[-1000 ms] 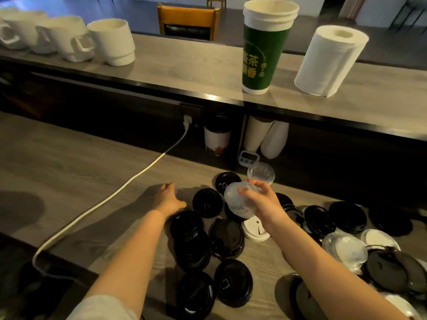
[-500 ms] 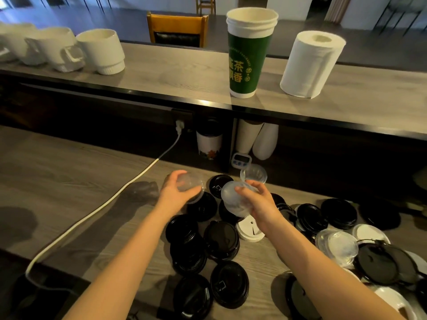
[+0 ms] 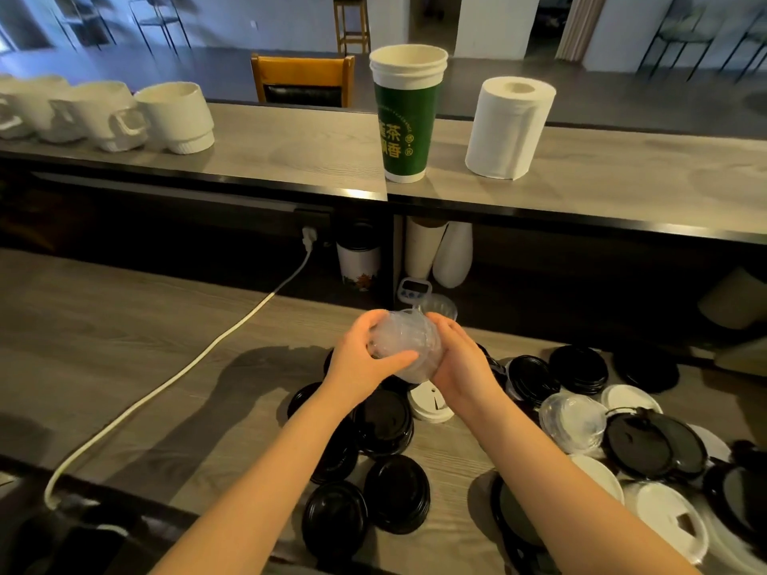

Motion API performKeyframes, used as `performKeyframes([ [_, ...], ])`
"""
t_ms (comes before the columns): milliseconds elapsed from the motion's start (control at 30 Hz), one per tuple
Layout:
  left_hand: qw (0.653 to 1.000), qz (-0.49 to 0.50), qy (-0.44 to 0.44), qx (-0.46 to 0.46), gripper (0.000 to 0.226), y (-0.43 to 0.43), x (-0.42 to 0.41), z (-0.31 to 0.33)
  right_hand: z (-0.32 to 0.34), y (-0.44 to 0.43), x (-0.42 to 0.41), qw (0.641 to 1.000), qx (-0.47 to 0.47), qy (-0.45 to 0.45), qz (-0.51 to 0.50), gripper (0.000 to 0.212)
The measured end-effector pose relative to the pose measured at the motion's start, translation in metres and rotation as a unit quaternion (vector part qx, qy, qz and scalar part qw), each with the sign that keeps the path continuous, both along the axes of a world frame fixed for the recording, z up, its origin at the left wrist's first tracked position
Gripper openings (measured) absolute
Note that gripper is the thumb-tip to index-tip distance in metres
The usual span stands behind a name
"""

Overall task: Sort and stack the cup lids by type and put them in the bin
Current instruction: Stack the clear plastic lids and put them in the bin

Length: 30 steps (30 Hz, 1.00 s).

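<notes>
My left hand (image 3: 360,359) and my right hand (image 3: 458,363) are pressed together around a small stack of clear dome lids (image 3: 401,341), held above the counter. One more clear dome lid (image 3: 440,305) lies just behind my hands. Below and to the right lie several black lids (image 3: 388,421), some stacked, a white sip lid (image 3: 429,402), another clear lid (image 3: 572,421) and flat white lids (image 3: 668,520). No bin shows in the view.
A white power cable (image 3: 174,379) runs from a wall plug across the counter to the left. The raised shelf holds white mugs (image 3: 176,116), a green paper cup (image 3: 406,118) and a paper towel roll (image 3: 508,126). Cups and a small timer (image 3: 414,289) stand under it.
My left hand picked a clear dome lid off the counter and brought it over to the clear lid in my right hand; both hands now hold them together.
</notes>
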<state>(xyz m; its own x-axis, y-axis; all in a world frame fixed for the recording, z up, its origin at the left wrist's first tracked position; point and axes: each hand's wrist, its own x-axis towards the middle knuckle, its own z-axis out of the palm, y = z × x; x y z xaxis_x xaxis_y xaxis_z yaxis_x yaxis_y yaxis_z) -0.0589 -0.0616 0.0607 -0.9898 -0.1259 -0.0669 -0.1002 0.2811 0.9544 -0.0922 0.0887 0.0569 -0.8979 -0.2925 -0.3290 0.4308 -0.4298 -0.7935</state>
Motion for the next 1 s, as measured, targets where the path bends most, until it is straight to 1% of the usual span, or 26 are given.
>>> performKeyframes([
  [133,0.998,-0.008,0.032,-0.062,0.062,0.012,0.006,0.008,0.005,0.005,0.009,1.000,0.007,0.009,0.029,0.056],
  [200,0.994,-0.017,0.044,-0.097,0.065,0.018,0.008,0.011,0.005,0.009,0.014,0.999,0.027,0.013,0.030,0.066],
  [233,0.993,-0.026,0.045,-0.106,0.070,0.021,0.010,0.012,0.004,0.011,0.017,0.999,0.026,0.013,0.030,0.065],
  [333,0.991,-0.072,0.030,-0.109,0.082,0.024,0.014,0.010,-0.001,0.024,0.022,1.000,-0.006,0.004,0.026,0.044],
  [367,0.991,-0.091,0.018,-0.099,0.082,0.024,0.014,0.009,-0.003,0.029,0.023,1.000,-0.009,-0.001,0.022,0.043],
  [400,0.991,-0.103,0.008,-0.081,0.078,0.024,0.015,0.009,-0.004,0.033,0.024,1.000,-0.008,-0.004,0.021,0.046],
  [433,0.993,-0.103,-0.004,-0.052,0.069,0.025,0.016,0.010,-0.005,0.037,0.024,1.000,-0.007,-0.004,0.022,0.050],
  [467,0.996,-0.091,-0.026,-0.004,0.055,0.027,0.017,0.010,-0.006,0.039,0.024,1.000,-0.009,-0.004,0.025,0.053],
  [500,0.994,-0.066,-0.068,0.063,0.041,0.030,0.018,0.009,-0.007,0.040,0.025,1.000,-0.010,-0.002,0.029,0.053],
  [533,0.983,-0.038,-0.120,0.130,0.035,0.032,0.018,0.006,-0.008,0.040,0.026,0.999,-0.009,-0.004,0.031,0.053],
  [600,0.954,-0.003,-0.207,0.215,0.041,0.036,0.017,-0.001,-0.008,0.040,0.026,0.999,-0.006,-0.012,0.036,0.055],
  [667,0.929,0.010,-0.247,0.275,0.045,0.040,0.015,-0.007,-0.011,0.039,0.025,0.999,-0.009,-0.020,0.040,0.056],
  [733,0.913,0.026,-0.257,0.315,0.045,0.043,0.011,-0.009,-0.016,0.038,0.022,0.999,0.001,-0.025,0.034,0.047],
  [767,0.907,0.034,-0.254,0.333,0.043,0.043,0.009,-0.010,-0.018,0.037,0.020,0.999,0.027,-0.020,0.034,0.042],
  [867,0.891,0.050,-0.232,0.386,0.039,0.039,-0.001,-0.014,-0.021,0.033,0.011,0.984,0.166,0.017,0.062,0.032],
  [933,0.886,0.060,-0.213,0.407,0.038,0.032,-0.007,-0.017,-0.024,0.031,0.001,0.972,0.216,0.027,0.084,0.028],
  [1000,0.886,0.071,-0.204,0.410,0.048,0.024,-0.012,-0.022,-0.027,0.029,-0.012,0.961,0.257,0.036,0.100,0.028],
])
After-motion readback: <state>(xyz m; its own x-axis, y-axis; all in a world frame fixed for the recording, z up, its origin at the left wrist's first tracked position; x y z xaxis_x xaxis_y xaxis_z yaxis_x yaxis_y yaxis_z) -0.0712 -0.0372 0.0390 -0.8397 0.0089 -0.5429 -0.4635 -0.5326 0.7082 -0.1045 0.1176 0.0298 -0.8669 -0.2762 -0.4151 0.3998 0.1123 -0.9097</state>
